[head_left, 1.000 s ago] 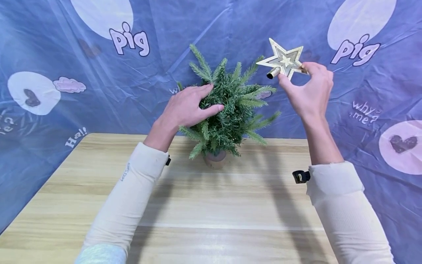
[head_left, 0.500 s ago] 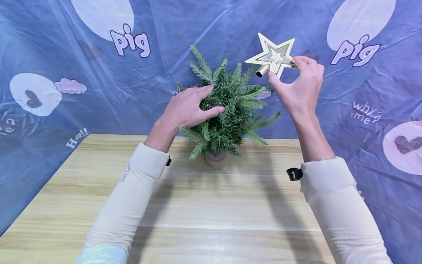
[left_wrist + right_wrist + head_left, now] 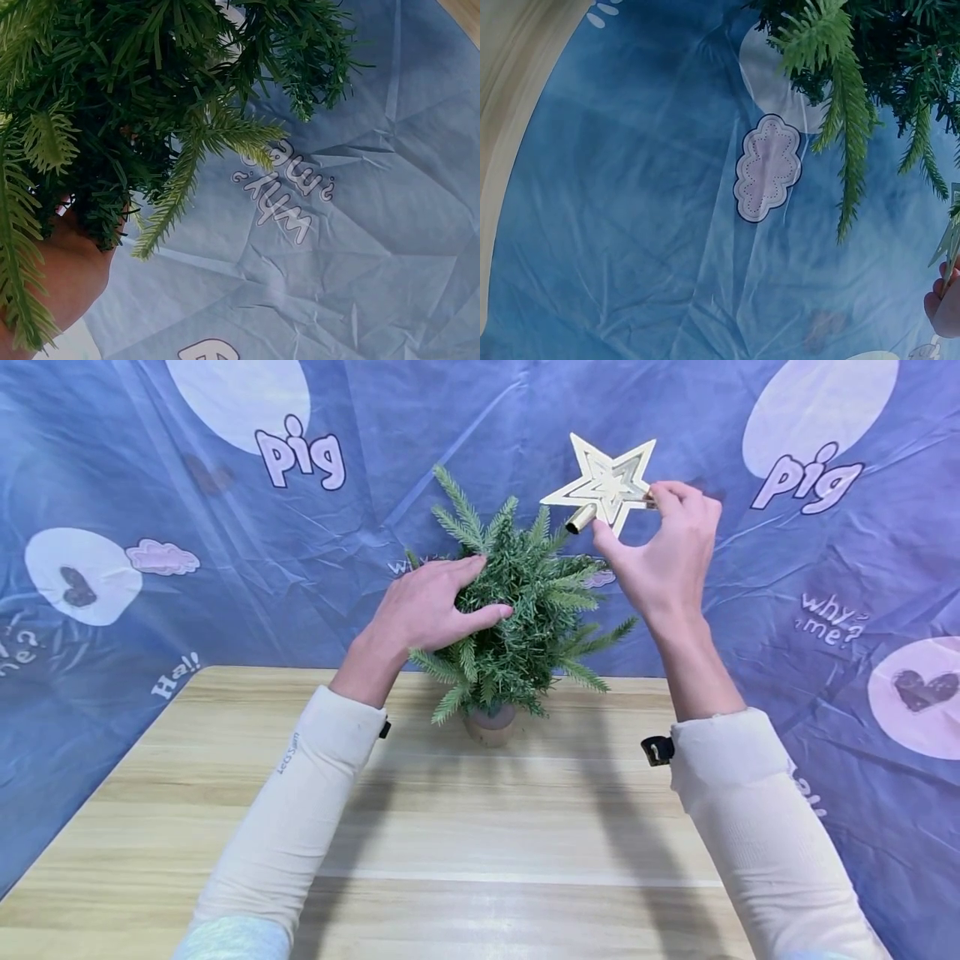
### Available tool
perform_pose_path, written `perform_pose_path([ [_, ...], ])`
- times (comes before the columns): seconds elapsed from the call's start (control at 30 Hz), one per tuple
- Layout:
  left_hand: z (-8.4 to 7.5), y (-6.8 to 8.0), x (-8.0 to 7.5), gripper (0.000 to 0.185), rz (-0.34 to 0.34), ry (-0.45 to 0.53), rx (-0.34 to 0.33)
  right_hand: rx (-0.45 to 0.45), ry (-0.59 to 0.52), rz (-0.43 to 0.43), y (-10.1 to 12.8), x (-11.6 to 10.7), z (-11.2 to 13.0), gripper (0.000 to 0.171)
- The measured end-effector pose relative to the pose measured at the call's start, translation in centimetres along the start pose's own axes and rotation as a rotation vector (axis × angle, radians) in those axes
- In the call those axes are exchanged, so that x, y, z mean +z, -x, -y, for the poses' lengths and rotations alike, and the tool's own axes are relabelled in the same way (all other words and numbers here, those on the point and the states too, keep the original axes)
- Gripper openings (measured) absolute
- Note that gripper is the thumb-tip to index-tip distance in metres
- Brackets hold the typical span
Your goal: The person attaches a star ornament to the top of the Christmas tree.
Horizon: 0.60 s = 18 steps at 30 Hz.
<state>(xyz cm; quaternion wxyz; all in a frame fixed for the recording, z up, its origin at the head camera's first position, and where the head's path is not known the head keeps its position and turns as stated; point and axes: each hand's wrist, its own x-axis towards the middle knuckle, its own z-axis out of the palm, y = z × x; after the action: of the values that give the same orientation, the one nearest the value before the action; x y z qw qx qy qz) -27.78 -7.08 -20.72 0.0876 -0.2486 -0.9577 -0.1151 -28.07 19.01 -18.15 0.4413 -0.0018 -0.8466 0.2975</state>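
Head view: the left hand, thumb and forefinger spread, touches the green tree at its nine-o'clock side. At the tree's one o'clock, a gold star is pinched at its four-o'clock side by the right hand.

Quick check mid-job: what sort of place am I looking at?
Probably an indoor tabletop recording setup: a wrinkled blue word-printed sheet hangs behind a pale wood-grain table, which holds a green artificial fir tree.

Bright head view, glare and soft shadows on tabletop, dimmer wrist views
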Motion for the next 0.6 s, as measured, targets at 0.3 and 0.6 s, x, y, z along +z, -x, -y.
perform_pose_path([
  [0.3, 0.1, 0.0, 0.0, 0.089, -0.002, -0.010, 0.009, -0.080, -0.002, -0.023, 0.1, 0.3, 1.0, 0.058],
  [0.6, 0.2, 0.2, 0.0, 0.088, -0.005, -0.006, 0.007, -0.095, 0.005, -0.023, 0.0, 0.9, 1.6, 0.058],
])
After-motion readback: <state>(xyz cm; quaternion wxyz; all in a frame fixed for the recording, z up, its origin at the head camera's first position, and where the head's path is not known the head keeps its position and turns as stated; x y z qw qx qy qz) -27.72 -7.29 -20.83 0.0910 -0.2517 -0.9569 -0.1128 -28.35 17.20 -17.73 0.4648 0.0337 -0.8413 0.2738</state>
